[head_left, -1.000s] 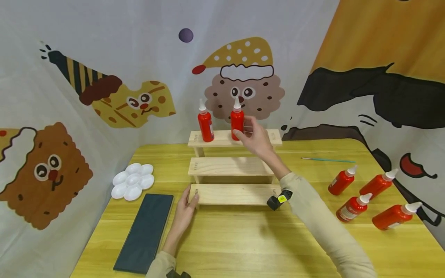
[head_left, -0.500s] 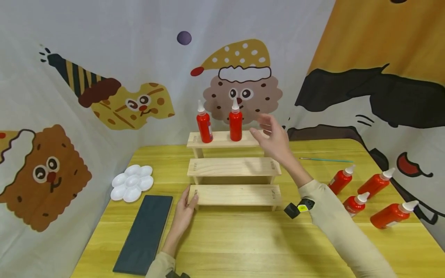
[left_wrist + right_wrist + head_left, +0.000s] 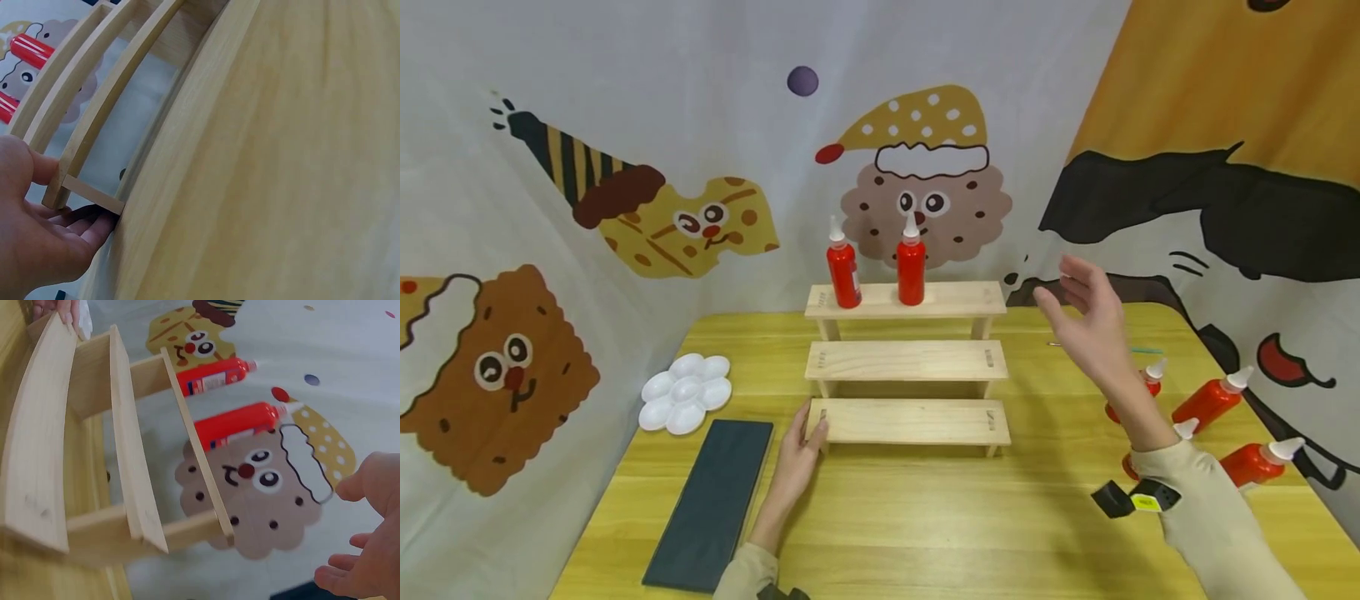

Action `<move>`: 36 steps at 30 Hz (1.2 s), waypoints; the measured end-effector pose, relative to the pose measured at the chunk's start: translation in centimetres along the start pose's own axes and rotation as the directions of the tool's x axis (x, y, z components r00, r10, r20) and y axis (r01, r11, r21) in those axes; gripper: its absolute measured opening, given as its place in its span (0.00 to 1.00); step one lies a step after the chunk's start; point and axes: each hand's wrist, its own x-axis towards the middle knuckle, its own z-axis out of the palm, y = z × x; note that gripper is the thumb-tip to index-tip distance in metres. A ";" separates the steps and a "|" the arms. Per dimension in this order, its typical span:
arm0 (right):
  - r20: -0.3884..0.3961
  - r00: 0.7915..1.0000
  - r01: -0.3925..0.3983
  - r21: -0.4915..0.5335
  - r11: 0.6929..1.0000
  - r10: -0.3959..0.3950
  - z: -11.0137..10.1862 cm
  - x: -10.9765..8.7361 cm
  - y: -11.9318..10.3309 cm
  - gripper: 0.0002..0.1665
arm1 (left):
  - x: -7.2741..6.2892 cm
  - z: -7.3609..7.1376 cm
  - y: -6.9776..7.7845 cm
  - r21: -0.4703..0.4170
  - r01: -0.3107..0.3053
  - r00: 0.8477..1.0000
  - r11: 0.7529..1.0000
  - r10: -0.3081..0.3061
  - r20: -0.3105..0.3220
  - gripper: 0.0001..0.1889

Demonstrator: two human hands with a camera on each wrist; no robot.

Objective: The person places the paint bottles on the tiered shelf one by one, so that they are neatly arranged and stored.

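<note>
A three-tier wooden rack stands on the table. My left hand grips the left end of its lowest step, thumb on top; the left wrist view shows the fingers beneath the board. On the top step stand two red bottles with white nozzle caps, the left bottle and the right bottle, upright and apart. Off the rack's right side, my right hand hangs in the air with fingers spread and nothing in it. Its forearm partly covers more red bottles on the table's right.
A white flower-shaped palette and a dark flat board lie left of the rack. A thin teal brush lies at the back right, partly behind the right hand. A printed cloth hangs behind the table.
My right hand has let go of the right bottle on the top step and moved away to the right. My left hand stays on the lowest step.
</note>
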 end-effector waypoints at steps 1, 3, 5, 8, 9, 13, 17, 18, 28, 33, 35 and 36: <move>-0.009 1.000 -0.014 -0.014 1.000 0.014 -0.5 -0.4 0.2 0.37 | 0.0 0.0 0.0 -0.001 -0.001 1.000 1.000 0.001 0.001 0.36; -0.025 0.999 -0.046 -0.044 0.998 0.044 -1.6 -1.1 0.5 0.39 | 0.0 0.0 0.1 -0.002 0.000 1.000 1.000 0.000 0.003 0.36; -0.046 0.997 -0.066 -0.066 0.996 0.063 -2.5 -1.8 0.8 0.39 | -0.1 0.0 0.1 -0.005 -0.002 1.000 1.000 0.002 0.004 0.36; -0.078 0.992 -0.103 -0.102 0.989 0.095 -3.7 -3.0 1.2 0.38 | -0.2 -0.1 0.1 -0.009 -0.003 1.000 1.000 0.004 0.008 0.36; -0.091 0.991 -0.111 -0.112 0.987 0.101 -4.1 -3.3 1.4 0.38 | -0.2 -0.1 0.1 -0.012 -0.002 1.000 1.000 0.003 0.009 0.36; -0.145 0.978 -0.174 -0.151 0.973 0.153 -5.3 -4.7 2.1 0.38 | -0.2 -0.1 0.1 -0.014 -0.001 1.000 1.000 0.001 0.012 0.36; -0.195 0.957 -0.243 -0.142 0.960 0.214 -6.4 -6.1 3.1 0.38 | -0.2 0.0 0.1 -0.013 -0.004 1.000 1.000 0.004 0.011 0.36; -0.208 0.951 -0.261 -0.135 0.956 0.230 -6.6 -6.4 3.4 0.38 | -0.2 0.0 0.2 -0.013 -0.005 1.000 1.000 0.005 0.011 0.36; -0.328 0.837 -0.486 -0.082 0.870 0.437 -8.0 -9.9 6.0 0.41 | -0.1 -0.1 0.0 -0.002 -0.006 1.000 1.000 0.006 0.007 0.36; -0.336 0.773 -0.580 -0.031 0.814 0.538 -8.1 -11.4 7.7 0.44 | -0.1 -0.2 -0.1 0.000 -0.010 1.000 1.000 0.010 0.016 0.36; -0.334 0.753 -0.605 -0.014 0.796 0.567 -8.0 -11.9 8.3 0.44 | 0.0 -0.2 -0.2 0.000 -0.011 1.000 1.000 0.011 0.014 0.36; -0.333 0.745 -0.614 -0.006 0.789 0.578 -7.9 -12.1 8.6 0.44 | 0.0 -0.2 -0.2 0.003 -0.010 1.000 1.000 0.010 0.011 0.36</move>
